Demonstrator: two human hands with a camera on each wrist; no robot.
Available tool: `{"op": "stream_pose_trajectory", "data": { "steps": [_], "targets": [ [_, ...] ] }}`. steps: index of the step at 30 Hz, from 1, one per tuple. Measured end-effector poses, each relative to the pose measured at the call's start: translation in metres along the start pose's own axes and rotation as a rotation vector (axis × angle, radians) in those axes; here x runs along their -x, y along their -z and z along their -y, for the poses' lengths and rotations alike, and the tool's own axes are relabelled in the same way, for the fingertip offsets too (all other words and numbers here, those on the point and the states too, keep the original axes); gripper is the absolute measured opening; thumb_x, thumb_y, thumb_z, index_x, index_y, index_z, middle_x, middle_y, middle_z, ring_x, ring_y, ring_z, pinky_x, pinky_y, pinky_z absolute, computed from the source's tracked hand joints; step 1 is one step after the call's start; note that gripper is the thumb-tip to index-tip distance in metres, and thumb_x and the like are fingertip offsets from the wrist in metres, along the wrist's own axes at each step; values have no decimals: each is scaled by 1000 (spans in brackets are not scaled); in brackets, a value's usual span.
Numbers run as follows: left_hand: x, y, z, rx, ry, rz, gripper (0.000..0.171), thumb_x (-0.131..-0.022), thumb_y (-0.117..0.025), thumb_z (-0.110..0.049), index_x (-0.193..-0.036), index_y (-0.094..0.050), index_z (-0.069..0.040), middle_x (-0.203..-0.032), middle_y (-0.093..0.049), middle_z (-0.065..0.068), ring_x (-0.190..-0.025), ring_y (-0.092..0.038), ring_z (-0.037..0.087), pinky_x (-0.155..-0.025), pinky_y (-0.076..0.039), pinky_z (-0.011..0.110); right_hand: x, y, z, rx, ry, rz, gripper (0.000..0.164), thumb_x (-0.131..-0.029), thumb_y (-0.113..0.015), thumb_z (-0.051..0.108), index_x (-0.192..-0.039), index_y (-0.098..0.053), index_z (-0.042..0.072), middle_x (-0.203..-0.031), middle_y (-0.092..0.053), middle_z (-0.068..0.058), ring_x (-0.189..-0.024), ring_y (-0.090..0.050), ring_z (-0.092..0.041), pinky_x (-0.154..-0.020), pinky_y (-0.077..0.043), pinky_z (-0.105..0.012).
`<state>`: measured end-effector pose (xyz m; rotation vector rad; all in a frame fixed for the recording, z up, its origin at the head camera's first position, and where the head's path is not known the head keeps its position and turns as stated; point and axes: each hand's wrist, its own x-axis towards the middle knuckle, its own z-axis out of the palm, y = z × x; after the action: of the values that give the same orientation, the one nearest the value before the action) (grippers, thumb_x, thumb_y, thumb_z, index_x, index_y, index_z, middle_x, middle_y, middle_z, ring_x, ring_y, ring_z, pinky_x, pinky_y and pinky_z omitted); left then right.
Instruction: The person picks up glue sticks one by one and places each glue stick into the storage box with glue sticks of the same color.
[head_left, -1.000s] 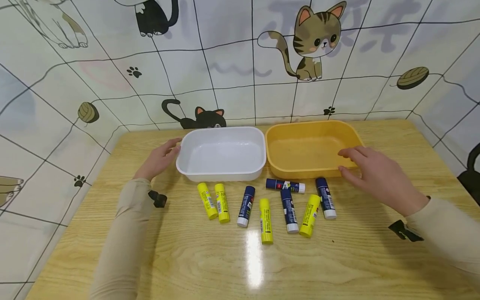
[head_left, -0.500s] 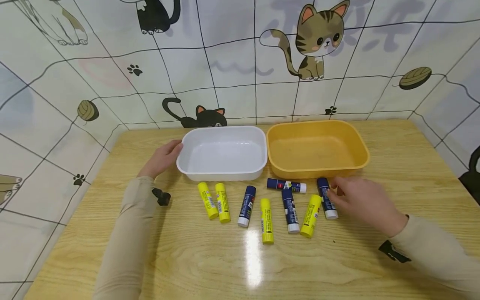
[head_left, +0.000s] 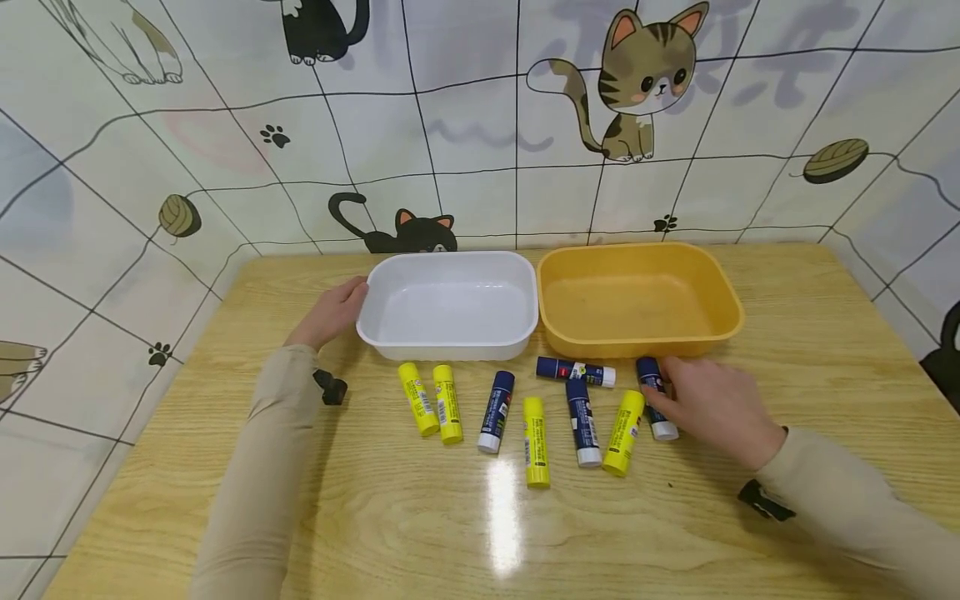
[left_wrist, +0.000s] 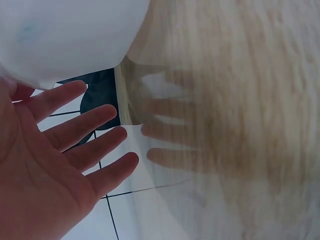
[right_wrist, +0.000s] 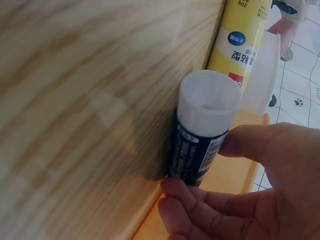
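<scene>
My right hand (head_left: 718,410) pinches a dark blue glue stick with a white end (right_wrist: 197,142) between thumb and fingers. This stick lies on the table in front of the orange tub (head_left: 637,346), at the right end of the scattered sticks. At the far left, my left hand (head_left: 332,313) rests against the side of the white tub (head_left: 446,348). In the left wrist view its fingers (left_wrist: 80,127) are straight and spread, with the thumb by the tub's rim. Both tubs stand side by side with nothing inside.
Several yellow glue sticks, one a lone yellow stick (head_left: 536,442), and other blue ones lie before the tubs. One blue stick (head_left: 573,371) lies crosswise close to the orange tub. Behind the wooden table (head_left: 390,517) hangs a cat-patterned cloth (head_left: 465,125).
My right hand has come down and left from the orange tub's rim onto the rightmost blue glue stick, and its fingers have closed round it. The left hand stays by the white tub.
</scene>
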<state>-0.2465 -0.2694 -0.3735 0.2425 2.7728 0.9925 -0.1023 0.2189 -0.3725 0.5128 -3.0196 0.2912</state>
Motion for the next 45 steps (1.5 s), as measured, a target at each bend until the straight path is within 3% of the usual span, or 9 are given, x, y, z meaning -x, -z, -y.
{"op": "stream_pose_trajectory", "data": {
  "steps": [7,12,15,20,24,32,45],
  "targets": [
    [-1,2,-5,-27,52,44,56,-105,-23,-37,-146,-38,0,-145,-41,23,-136,-33,38,-111,-25,51,-3,-2,2,9,-14,-6,31,-85,-72,29,-85,-51,7,-60,-37,0,-44,-36,-14,-36,-29,-27],
    [-2,1,-8,-14,128,78,64,-104,-21,-42,-150,-27,2,-152,-29,23,-140,-24,38,-113,-20,50,-5,-4,3,8,-14,-9,31,-86,-71,31,-91,-52,7,-61,-37,-1,-44,-37,-15,-35,-29,-28],
    [-2,-1,-8,-20,149,77,66,-103,-18,-43,-150,-25,3,-152,-29,24,-139,-27,38,-113,-21,48,-6,-5,3,-1,-9,-15,32,-85,-72,30,-95,-53,6,-64,-39,-1,-45,-38,-15,-35,-30,-28],
    [-2,-4,-10,-62,139,55,64,-103,-16,-40,-149,-29,3,-148,-34,26,-134,-36,38,-112,-25,48,-6,-5,4,-15,-19,-14,29,-85,-72,29,-87,-53,7,-64,-40,-1,-47,-39,-16,-35,-31,-29],
    [-2,-6,-11,-63,149,50,64,-103,-15,-40,-150,-28,3,-150,-32,25,-136,-33,38,-112,-24,48,-5,-5,3,-26,-36,2,29,-84,-71,28,-77,-49,10,-61,-39,0,-46,-37,-15,-36,-29,-28],
    [-2,-10,-14,-64,130,10,61,-104,-16,-37,-153,-18,0,-153,-26,24,-139,-27,39,-112,-22,49,0,0,3,-39,-62,48,28,-83,-71,27,-79,-49,9,-60,-39,0,-46,-37,-15,-37,-29,-28],
    [1,-11,-17,-44,122,-3,60,-104,-15,-36,-154,-19,-4,-152,-28,25,-136,-32,41,-111,-25,50,3,24,6,-53,-36,57,31,-86,-68,32,-72,-47,13,-55,-39,4,-43,-36,-11,-38,-27,-26]
  ]
}}
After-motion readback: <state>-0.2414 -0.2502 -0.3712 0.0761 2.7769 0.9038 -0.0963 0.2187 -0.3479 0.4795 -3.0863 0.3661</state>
